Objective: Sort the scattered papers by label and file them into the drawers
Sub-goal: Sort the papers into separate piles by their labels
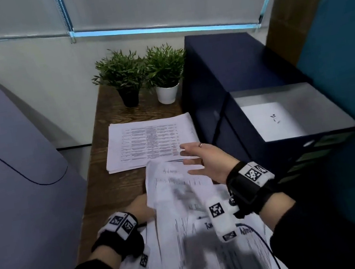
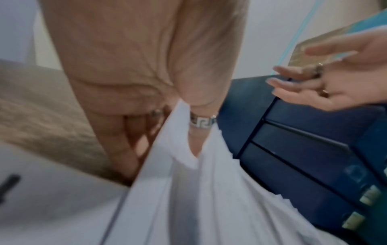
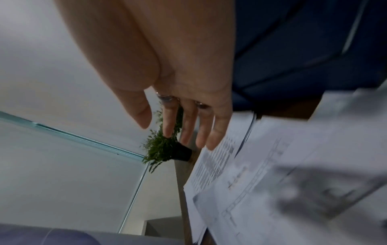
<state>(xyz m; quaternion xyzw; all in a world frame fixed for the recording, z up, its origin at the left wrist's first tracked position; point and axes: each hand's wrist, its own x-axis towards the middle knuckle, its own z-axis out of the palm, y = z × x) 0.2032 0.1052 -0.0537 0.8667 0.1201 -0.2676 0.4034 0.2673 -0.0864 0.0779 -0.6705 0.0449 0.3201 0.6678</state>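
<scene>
Papers [image 1: 176, 194] hang pinched in the left hand [image 1: 140, 206], lifted off the table [image 1: 111, 190] for sorting, while the right hand [image 1: 208, 159] hovers flat-fingered, holding nothing, near the open drawer [image 1: 329, 107].

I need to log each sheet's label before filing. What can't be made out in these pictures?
- Held sheet: heading blurred by motion, head and right wrist views.
- Drawer labels: blurred, left wrist view.
- Left hand fingers: hidden behind the sheet, head view.
- Bottom papers: smeared, cut off by the edge.
</scene>
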